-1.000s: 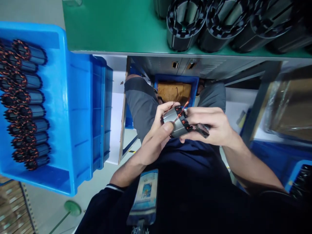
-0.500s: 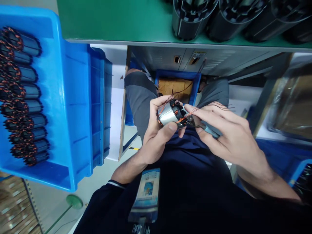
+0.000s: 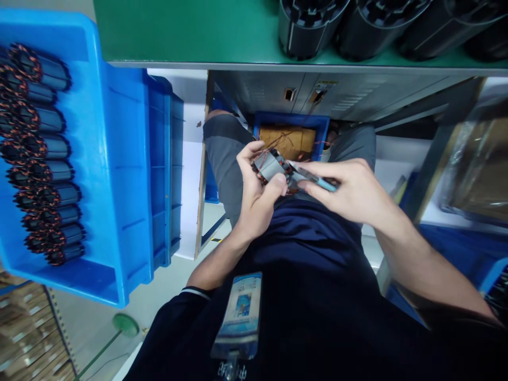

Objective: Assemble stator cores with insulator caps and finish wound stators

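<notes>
The left hand (image 3: 257, 203) is closed around a silver-grey metal cylinder with copper-coloured wires (image 3: 270, 166), tilted above the person's lap. The right hand (image 3: 353, 189) grips a slim metal tool with a blue handle (image 3: 327, 184), its tip at the cylinder's black end; whether they touch is unclear. Open-topped black cylinders (image 3: 305, 34) stand on the green, grey-edged desk (image 3: 186, 32) beyond. At left, a bright blue plastic bin (image 3: 113, 185) holds stacked, copper-wound grey cylinders (image 3: 55, 170).

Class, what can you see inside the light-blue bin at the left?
Several cylindrical cores with copper-coloured windings, packed close together. Whatever lies beneath them is covered.
</notes>
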Demonstrator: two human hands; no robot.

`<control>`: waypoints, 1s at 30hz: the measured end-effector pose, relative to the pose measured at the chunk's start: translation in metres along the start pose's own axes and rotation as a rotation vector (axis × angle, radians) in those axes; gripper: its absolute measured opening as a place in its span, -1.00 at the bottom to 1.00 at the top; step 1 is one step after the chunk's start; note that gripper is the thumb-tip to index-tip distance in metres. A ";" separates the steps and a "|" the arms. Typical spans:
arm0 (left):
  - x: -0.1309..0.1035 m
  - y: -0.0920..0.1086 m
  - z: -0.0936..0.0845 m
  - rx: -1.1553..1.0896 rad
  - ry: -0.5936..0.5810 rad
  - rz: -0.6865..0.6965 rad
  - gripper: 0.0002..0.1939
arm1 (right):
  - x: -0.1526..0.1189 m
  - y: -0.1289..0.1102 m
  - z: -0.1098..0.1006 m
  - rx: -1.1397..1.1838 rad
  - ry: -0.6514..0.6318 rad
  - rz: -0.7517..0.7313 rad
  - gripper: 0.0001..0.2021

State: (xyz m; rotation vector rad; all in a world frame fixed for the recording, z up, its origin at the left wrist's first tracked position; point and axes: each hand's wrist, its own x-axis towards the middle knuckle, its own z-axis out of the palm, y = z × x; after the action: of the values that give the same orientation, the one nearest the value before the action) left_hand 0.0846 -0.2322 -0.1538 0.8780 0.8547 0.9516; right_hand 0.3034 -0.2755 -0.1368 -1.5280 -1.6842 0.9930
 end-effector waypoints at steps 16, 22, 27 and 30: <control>-0.012 0.041 0.023 -0.109 0.037 -0.112 -0.62 | -0.014 -0.021 -0.008 -0.337 0.171 -0.168 -0.14; -0.019 0.043 0.022 -0.093 -0.003 -0.126 -0.60 | -0.019 -0.027 -0.011 -0.375 0.207 -0.195 -0.15; -0.024 0.040 0.021 -0.083 -0.002 -0.128 -0.62 | -0.021 -0.031 -0.011 -0.394 0.230 -0.244 -0.15; -0.025 0.037 0.020 -0.003 -0.008 -0.088 -0.62 | -0.024 -0.035 -0.012 -0.357 0.191 -0.224 -0.16</control>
State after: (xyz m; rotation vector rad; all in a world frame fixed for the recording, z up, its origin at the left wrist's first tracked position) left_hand 0.0823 -0.2486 -0.1077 0.8347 0.8780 0.8715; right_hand 0.2985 -0.2992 -0.0999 -1.5520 -1.9129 0.4315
